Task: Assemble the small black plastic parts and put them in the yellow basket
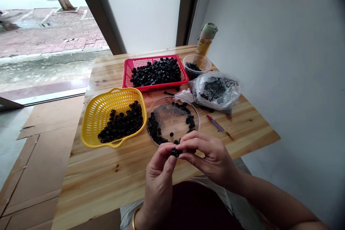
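Grip closed to a fingertip pinch, a left hand [159,176] and a right hand [208,152] hold one small black part [176,152] between them, at the near edge of a round clear tray [179,125] on a wooden surface [126,167]. Pin-like metal pieces [170,113] lie toward the tray's 12 o'clock; black round pieces [153,125] line its sides. At 10 o'clock from the hands, a yellow basket [93,115] carries black ring-like pieces [122,126]; toward 12, a red basket [127,75] is heaped with black discs [159,72]. At 1 o'clock, a clear plastic bag [229,97] contains small dark pieces [214,89]; beyond it, a clear tub [205,65] holds black bits [193,66].
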`<state>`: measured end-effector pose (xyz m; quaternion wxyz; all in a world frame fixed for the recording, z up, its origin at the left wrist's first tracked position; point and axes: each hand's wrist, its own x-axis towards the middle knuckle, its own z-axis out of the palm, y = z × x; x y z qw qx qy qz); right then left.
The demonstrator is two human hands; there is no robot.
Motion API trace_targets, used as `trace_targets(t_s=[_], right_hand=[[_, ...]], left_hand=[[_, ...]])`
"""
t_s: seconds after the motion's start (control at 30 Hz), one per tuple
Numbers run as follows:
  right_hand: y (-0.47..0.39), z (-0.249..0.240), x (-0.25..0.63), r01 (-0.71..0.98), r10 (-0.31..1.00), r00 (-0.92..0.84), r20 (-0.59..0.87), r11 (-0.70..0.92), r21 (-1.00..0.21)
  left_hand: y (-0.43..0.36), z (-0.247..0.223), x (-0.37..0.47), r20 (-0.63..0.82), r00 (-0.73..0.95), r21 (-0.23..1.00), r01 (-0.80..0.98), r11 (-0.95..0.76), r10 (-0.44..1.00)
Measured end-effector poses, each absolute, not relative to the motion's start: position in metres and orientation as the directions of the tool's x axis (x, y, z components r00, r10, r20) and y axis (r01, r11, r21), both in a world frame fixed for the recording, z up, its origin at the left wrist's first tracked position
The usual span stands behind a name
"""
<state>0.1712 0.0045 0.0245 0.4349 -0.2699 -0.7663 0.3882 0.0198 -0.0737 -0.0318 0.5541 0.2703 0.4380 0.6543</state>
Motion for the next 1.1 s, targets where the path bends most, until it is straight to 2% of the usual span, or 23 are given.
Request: trace_targets(t_s=[0.17,0.47,0.83,1.1], right_hand=[[0.003,0.020,0.171,0.056,0.769,-0.459,0.445,0.525,-0.849],[0.001,0.021,0.168,0.090,0.762,-0.419,0.494,0.577,-0.812],[0.000,0.023,0.169,0.096,0.754,-0.420,0.505,0.590,-0.801],[-0.002,0.022,0.170,0.099,0.725,-0.460,0.513,0.616,-0.782]], left_hand=[[-0.072,-0.030,0.024,-0.242,-0.260,0.814,-0.578,0.050,0.935],[-0.067,-0.017,0.026,-0.423,-0.297,0.715,-0.690,0.113,0.856],[-0.065,-0.018,0.028,-0.423,-0.331,0.715,-0.694,0.086,0.843],[-0.070,-0.027,0.025,-0.363,-0.360,0.811,-0.576,0.102,0.859]])
